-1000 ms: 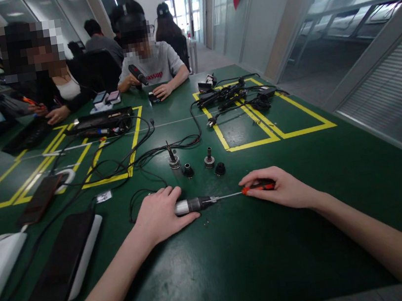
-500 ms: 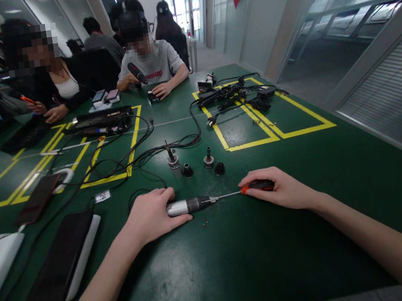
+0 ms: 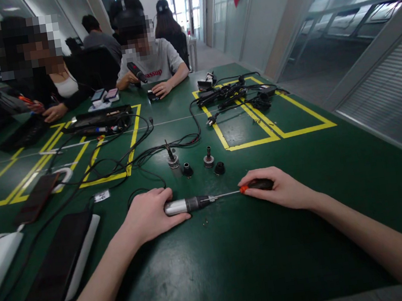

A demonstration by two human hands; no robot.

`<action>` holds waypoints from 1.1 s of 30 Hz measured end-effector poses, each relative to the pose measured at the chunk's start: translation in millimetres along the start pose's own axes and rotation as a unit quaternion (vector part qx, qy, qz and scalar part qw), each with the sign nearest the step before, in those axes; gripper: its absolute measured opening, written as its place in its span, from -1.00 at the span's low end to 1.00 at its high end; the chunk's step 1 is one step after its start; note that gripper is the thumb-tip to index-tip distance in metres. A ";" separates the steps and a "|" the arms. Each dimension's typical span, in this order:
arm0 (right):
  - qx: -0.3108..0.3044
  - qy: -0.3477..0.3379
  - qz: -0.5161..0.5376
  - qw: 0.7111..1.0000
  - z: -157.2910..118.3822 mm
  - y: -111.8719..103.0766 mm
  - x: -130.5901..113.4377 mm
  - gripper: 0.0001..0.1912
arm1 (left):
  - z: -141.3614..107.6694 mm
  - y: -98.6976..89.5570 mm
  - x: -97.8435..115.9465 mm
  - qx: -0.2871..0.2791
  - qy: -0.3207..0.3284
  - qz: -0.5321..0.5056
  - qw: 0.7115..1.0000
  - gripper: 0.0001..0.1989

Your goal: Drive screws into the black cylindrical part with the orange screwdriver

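My left hand (image 3: 148, 215) is closed around a silver-and-black cylindrical tool (image 3: 181, 206), which lies along the table pointing right; its rear end is hidden in my palm. My right hand (image 3: 279, 187) grips the red-and-black handle of a screwdriver (image 3: 254, 186). The screwdriver's thin shaft points left and meets the narrow metal front of the tool; the exact contact is too small to make out. Two metal spindle-like parts (image 3: 173, 160) and two black cone-shaped caps (image 3: 219, 168) stand just beyond my hands. Tiny screw-like pieces (image 3: 205, 222) lie below the tool.
At left lie a black phone (image 3: 57, 263) on a white block, another phone (image 3: 37, 197) and a white power strip (image 3: 0, 266). Black cables (image 3: 170, 147) cross the green table. Bundled cords (image 3: 230, 94) lie in yellow-taped areas. Across the table a person (image 3: 153, 60) holds a power tool.
The silver tool and my left hand have shifted very slightly left. My right hand keeps the screwdriver at the tool's front, nearly unmoved.
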State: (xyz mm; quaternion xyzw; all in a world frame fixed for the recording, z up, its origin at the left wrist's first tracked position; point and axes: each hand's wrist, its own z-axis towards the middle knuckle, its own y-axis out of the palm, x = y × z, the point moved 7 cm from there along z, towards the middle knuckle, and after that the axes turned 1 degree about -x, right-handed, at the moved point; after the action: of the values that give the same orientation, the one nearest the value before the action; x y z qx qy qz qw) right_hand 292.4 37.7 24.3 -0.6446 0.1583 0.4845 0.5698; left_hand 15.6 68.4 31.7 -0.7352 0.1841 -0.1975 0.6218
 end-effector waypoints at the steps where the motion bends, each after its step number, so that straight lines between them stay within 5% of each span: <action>1: -0.001 -0.001 0.001 1.000 0.1 0.4 0.0 -0.75 | -0.3 -0.3 -0.7 0.003 0.001 -0.002 1.000 -0.55; 16: 0.031 0.003 -0.042 0.999 0.1 -4.2 2.5 -0.74 | 0.4 1.5 -18.4 0.013 0.030 -0.060 0.998 -0.54; 33: 0.006 0.014 -0.029 0.999 1.4 -1.7 -0.9 -0.70 | 2.0 2.5 -7.9 0.013 0.052 -0.036 0.998 -0.60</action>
State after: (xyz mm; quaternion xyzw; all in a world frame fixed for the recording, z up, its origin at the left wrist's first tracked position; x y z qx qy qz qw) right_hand 292.7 39.2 26.2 -0.6522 0.1506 0.4579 0.5851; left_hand 9.8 73.8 28.5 -0.7218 0.1876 -0.2599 0.6133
